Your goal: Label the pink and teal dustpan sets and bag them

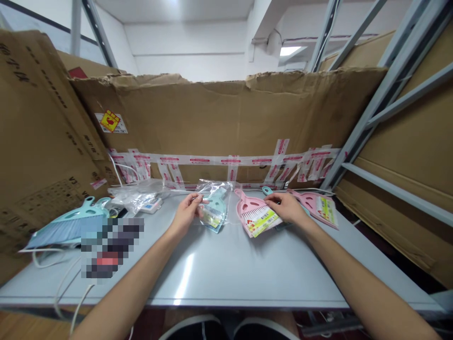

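Observation:
My left hand [189, 211] pinches the left edge of a clear plastic bag that lies over a small light-blue dustpan set [216, 208] with a yellow-green label. My right hand [285, 206] has its fingertips at the upper right edge of a pink dustpan and brush set [252, 205], whose yellow-green label card [264, 222] faces up; whether it grips the set is unclear. Just beyond my right hand, the handle of another light-blue set [267, 190] shows. Further right lies a second pink set [314, 205] with a label.
At the left of the grey table [247, 278] are light-blue dustpans and brushes [74, 224], crumpled clear bags [138, 194], a white box [151, 206] and white cables. A taped cardboard wall [226, 118] closes the back; metal shelf posts stand right.

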Demonstrator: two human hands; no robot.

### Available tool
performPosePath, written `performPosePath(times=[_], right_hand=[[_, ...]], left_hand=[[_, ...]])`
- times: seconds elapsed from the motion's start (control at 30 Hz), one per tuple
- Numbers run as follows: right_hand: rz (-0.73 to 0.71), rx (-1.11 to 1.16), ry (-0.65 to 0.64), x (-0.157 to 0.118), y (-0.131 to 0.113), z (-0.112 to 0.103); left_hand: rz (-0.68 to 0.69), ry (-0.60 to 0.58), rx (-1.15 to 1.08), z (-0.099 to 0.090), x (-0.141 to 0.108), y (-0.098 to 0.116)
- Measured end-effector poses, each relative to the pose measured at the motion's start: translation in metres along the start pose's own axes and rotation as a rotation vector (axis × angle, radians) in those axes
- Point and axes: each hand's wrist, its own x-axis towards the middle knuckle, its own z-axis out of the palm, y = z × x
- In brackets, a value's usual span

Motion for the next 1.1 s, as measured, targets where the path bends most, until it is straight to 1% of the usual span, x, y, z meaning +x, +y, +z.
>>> performPosePath(times=[0.13, 0.27, 0.43, 0.53, 0.7, 0.87, 0.9, 0.97, 1.03, 1.1], right_hand=[[-0.026, 0.061, -0.053, -0.003, -0.005, -0.007], [-0.076, 0.113, -0.068, -0.006, -0.013, -0.012], [-0.057, 0.165, -0.137, -0.009, -0.019, -0.014], [-0.056, 0.206, -0.174, -0.012, -0.023, -0.013], [-0.088, 0.222, -0.221, -0.017, -0.032, -0.01], [-0.085, 0.224, -0.253, -0.021, -0.042, -0.007], [-0.085, 0.228, -0.259, -0.022, -0.044, -0.006], [-0.088, 0.238, -0.276, -0.023, -0.045, -0.005], [-0.085, 0.244, -0.287, -0.022, -0.044, -0.004], [-0.081, 0.245, -0.283, -0.022, -0.041, -0.006]], left_hand=[[-0.011, 0.008, 0.039, -0.002, 0.001, 0.001], [-0.033, 0.029, 0.111, -0.008, 0.005, -0.002], [-0.044, -0.001, 0.151, -0.012, 0.01, -0.008], [-0.091, -0.057, 0.151, -0.009, 0.007, -0.007], [-0.25, -0.228, 0.049, -0.001, -0.003, 0.003], [-0.36, -0.285, -0.023, 0.004, -0.009, 0.011], [-0.363, -0.3, -0.027, 0.004, -0.01, 0.011], [-0.322, -0.322, -0.014, 0.005, -0.01, 0.009], [-0.258, -0.317, 0.015, 0.003, -0.009, 0.005], [-0.222, -0.292, 0.049, 0.0, -0.006, 0.002]])
